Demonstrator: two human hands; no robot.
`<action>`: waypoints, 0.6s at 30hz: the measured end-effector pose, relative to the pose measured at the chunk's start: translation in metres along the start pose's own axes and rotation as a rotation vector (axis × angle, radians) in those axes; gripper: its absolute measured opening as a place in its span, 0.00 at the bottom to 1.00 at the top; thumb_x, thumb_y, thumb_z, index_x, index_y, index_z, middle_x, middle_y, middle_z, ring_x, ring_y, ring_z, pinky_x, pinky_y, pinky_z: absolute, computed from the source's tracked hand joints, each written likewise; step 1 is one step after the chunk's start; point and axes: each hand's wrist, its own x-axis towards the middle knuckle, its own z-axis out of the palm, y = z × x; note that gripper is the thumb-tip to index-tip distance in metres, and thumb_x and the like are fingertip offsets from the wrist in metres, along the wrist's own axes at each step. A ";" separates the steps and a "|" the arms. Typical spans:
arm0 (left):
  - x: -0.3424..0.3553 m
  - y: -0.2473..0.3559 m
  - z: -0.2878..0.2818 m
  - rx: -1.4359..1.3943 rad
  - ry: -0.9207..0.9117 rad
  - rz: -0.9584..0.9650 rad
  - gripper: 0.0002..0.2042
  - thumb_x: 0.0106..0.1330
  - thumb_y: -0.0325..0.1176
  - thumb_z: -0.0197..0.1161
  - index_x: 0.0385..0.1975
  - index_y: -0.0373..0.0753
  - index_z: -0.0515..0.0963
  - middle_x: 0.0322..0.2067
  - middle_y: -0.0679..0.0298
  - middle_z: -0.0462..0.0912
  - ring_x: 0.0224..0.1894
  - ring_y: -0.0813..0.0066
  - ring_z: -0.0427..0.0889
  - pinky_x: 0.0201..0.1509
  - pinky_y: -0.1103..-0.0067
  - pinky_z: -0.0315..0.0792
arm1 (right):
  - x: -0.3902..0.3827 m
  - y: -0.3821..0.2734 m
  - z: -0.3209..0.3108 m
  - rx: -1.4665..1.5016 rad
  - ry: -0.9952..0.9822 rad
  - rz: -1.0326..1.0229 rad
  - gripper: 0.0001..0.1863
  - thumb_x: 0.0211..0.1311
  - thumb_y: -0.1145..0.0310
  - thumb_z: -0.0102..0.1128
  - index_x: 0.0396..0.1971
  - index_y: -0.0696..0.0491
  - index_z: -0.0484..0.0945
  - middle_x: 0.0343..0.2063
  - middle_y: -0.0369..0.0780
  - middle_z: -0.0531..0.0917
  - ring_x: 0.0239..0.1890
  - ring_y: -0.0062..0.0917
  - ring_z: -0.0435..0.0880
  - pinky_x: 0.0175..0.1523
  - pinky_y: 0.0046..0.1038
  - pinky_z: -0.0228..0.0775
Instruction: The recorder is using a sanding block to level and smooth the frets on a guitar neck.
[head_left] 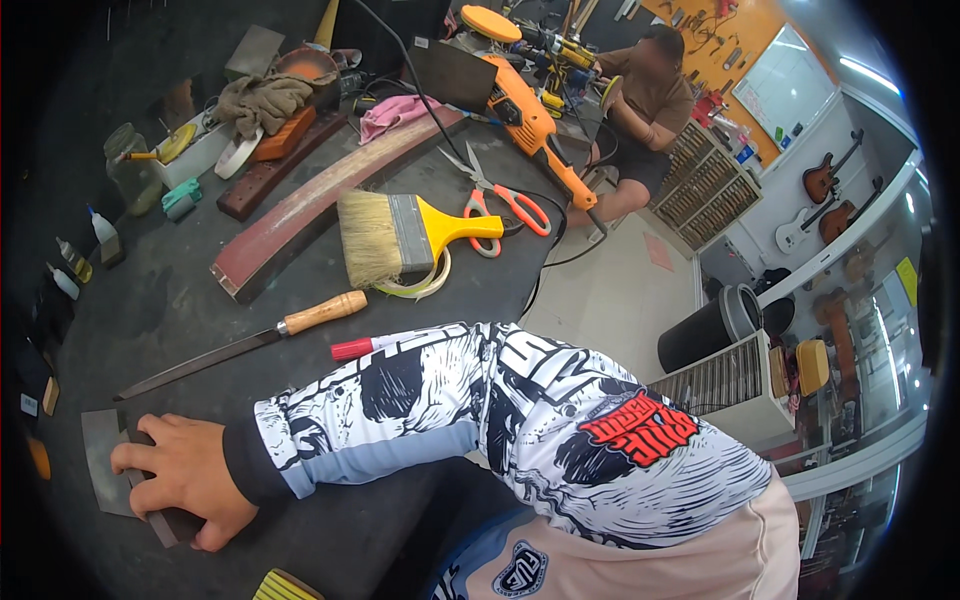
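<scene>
My right hand (190,475) reaches in from the right, palm down, at the lower left of the dark table. Its fingers curl over a dark grey block (163,528), the thumb along the near side. Most of the block is hidden under the hand. A flat grey plate (100,465) lies against it, beside the fingertips. Just beyond the hand is a file with a wooden handle (325,312). A red-capped marker (352,349) lies by my sleeve. My left hand does not show.
A wide paintbrush (385,240) rests on a tape roll (432,283), near orange-handled scissors (507,205). Behind are a long curved reddish wooden piece (330,200), an orange corded power tool (530,120) and a glass jar (130,170). Another person (645,110) sits beyond the table.
</scene>
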 end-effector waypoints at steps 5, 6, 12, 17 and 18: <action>-0.002 -0.004 -0.005 0.066 -0.100 -0.061 0.35 0.81 0.56 0.41 0.40 0.27 0.86 0.39 0.39 0.86 0.42 0.43 0.85 0.49 0.55 0.81 | -0.001 -0.001 -0.002 0.017 0.000 0.009 0.28 0.36 0.57 0.78 0.45 0.41 0.81 0.62 0.45 0.66 0.56 0.51 0.68 0.57 0.51 0.68; -0.003 -0.005 -0.004 0.074 -0.075 -0.052 0.35 0.81 0.56 0.41 0.40 0.27 0.87 0.39 0.39 0.86 0.41 0.43 0.85 0.49 0.54 0.81 | -0.002 -0.001 -0.002 0.026 -0.002 0.017 0.28 0.36 0.57 0.78 0.44 0.41 0.81 0.62 0.45 0.66 0.56 0.51 0.68 0.57 0.51 0.68; -0.001 -0.004 -0.005 0.067 -0.077 -0.059 0.35 0.81 0.57 0.41 0.39 0.28 0.87 0.38 0.40 0.86 0.40 0.43 0.85 0.48 0.55 0.81 | -0.001 0.000 0.000 0.018 -0.003 0.006 0.28 0.36 0.57 0.78 0.44 0.41 0.81 0.62 0.45 0.66 0.56 0.51 0.68 0.57 0.51 0.68; -0.004 -0.007 -0.002 0.075 -0.048 -0.058 0.35 0.81 0.58 0.42 0.40 0.29 0.87 0.38 0.40 0.86 0.40 0.44 0.85 0.47 0.55 0.81 | 0.000 0.001 0.000 0.025 -0.012 0.007 0.29 0.36 0.57 0.78 0.44 0.41 0.81 0.62 0.45 0.66 0.56 0.52 0.68 0.57 0.51 0.68; -0.004 -0.007 -0.002 0.068 -0.057 -0.068 0.35 0.80 0.58 0.42 0.40 0.29 0.87 0.39 0.41 0.86 0.41 0.44 0.85 0.48 0.55 0.81 | 0.000 0.001 0.001 0.027 -0.017 0.007 0.29 0.36 0.57 0.78 0.44 0.41 0.81 0.62 0.45 0.66 0.57 0.52 0.68 0.57 0.51 0.68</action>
